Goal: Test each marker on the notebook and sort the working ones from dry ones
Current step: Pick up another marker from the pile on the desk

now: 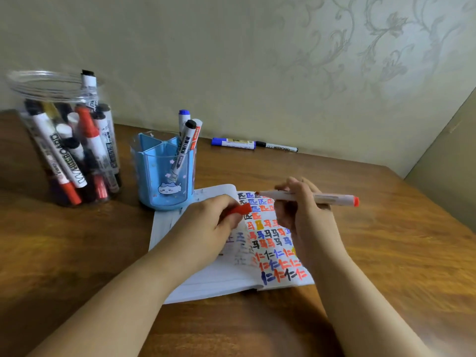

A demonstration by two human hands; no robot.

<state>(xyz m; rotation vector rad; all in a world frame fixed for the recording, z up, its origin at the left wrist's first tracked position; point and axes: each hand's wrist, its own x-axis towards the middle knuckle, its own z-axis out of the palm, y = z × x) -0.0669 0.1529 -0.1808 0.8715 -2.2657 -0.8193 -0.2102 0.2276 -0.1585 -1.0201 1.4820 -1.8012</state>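
From the head view I see my right hand with its fingers curled round the white-barrelled red marker, uncapped, tip just over the open paper notebook on the brown wooden bench; my left hand pinches the small red cap. I judge the risks as these: my right wrist may smear wet strokes, the cap may slip and roll, and the marker may dry if left open. By my count: one notebook, three markers in the blue plastic divided cup, two lying by the wall, a blue-capped marker and a slim black one, and roughly ten in the clear plastic jar, too crowded to count exactly.
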